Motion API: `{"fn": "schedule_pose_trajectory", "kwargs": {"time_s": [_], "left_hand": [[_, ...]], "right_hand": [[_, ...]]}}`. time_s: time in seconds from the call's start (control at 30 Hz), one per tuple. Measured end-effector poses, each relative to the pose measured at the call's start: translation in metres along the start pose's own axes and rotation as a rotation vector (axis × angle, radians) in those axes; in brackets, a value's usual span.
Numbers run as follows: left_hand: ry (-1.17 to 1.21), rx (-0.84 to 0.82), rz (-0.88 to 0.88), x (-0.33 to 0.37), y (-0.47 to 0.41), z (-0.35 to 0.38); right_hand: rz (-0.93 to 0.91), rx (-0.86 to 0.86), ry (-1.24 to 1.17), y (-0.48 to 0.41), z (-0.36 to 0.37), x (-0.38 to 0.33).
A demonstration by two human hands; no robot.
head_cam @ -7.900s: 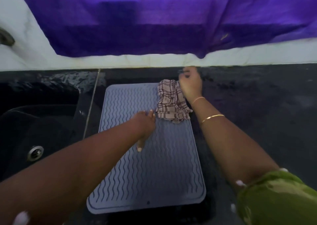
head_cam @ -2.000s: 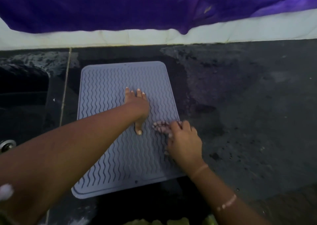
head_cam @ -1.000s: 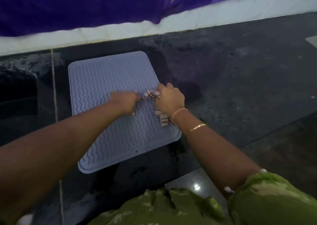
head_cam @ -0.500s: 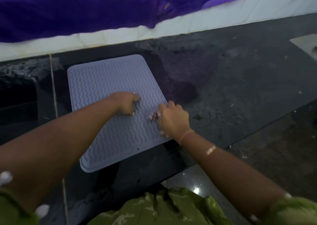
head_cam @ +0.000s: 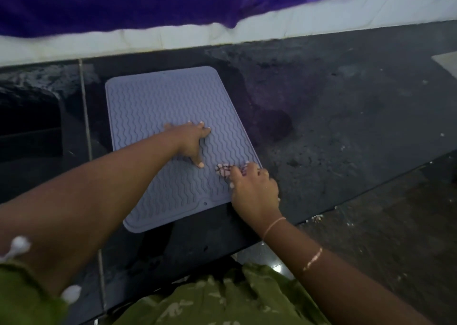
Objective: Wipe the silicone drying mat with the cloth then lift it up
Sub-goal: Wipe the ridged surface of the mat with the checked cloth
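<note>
The grey silicone drying mat [head_cam: 158,102], ribbed with wavy lines, lies flat on the dark counter. My left hand [head_cam: 191,140] presses on the middle of the mat, fingers spread and palm down. My right hand [head_cam: 254,192] sits at the mat's near right corner, closed over the bunched checked cloth [head_cam: 223,170]. Only a small part of the cloth shows past my fingertips; the rest is hidden under the hand.
A black sink [head_cam: 29,119] lies left of the mat. The dark stone counter [head_cam: 346,126] stretches to the right, its front edge running past my right wrist. A purple fabric [head_cam: 148,0] hangs over the white wall behind.
My right hand has slid the cloth toward the mat's near right corner, after being further up a second ago. My left hand has flattened, its fingers now spread on the mat.
</note>
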State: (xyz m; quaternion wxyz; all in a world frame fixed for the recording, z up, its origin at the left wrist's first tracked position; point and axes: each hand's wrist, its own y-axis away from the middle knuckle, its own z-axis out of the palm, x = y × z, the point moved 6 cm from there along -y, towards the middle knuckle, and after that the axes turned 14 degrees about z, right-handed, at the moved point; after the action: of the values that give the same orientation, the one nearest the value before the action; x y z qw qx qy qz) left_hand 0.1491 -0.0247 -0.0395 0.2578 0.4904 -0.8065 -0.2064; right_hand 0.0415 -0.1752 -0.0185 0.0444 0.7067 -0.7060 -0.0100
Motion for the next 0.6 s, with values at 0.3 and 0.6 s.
{"fn": "schedule_pose_trajectory", "kwargs": {"time_s": [0.3,0.6], "left_hand": [[0.053,0.009,-0.001,-0.001,-0.002,0.0],[-0.003,0.009,-0.015,0.0,0.001,-0.001]], "right_hand": [[0.065,-0.016,-0.038,-0.092,-0.021,-0.018],[-0.035,-0.125,0.045,-0.035,-0.008,-0.013]]}}
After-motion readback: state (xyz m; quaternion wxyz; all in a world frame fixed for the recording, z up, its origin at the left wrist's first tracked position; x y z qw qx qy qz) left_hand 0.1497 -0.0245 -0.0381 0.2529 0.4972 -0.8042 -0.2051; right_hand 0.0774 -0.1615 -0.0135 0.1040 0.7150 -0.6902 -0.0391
